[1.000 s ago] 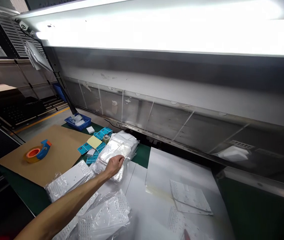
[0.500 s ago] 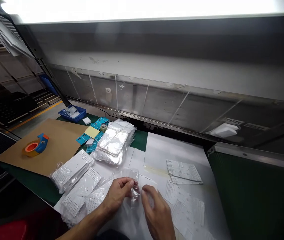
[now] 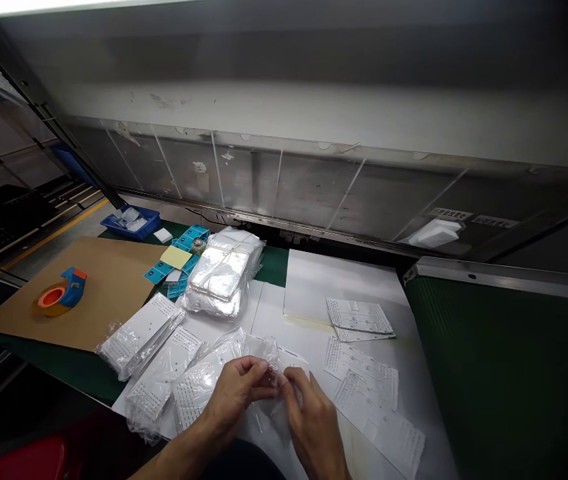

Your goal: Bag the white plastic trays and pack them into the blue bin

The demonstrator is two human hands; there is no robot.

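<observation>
A clear plastic bag (image 3: 268, 350) is pinched between both hands near the front of the table. My left hand (image 3: 239, 390) grips its edge with thumb and forefinger. Close beside it, my right hand (image 3: 311, 420) holds the bag's other side, fingers bent. Left of them lie white printed sheets in clear bags (image 3: 139, 333), overlapping each other. Loose white printed sheets (image 3: 364, 373) lie to the right of my hands. Behind my hands sits a tied stack of clear bags (image 3: 224, 267). The fingertips partly hide the bag's opening.
A blue and orange tape dispenser (image 3: 64, 291) rests on brown cardboard (image 3: 109, 277) at the left. Farther back are teal cards (image 3: 157, 271), a yellow note (image 3: 175, 257) and a blue tray (image 3: 144, 230). A green belt (image 3: 514, 373) borders the table at right; a metal panel (image 3: 304, 187) rises behind.
My right hand has closed in on my left and now grips the plastic bag too. The bag is more crumpled between the fingers. The whole view has shifted a little.
</observation>
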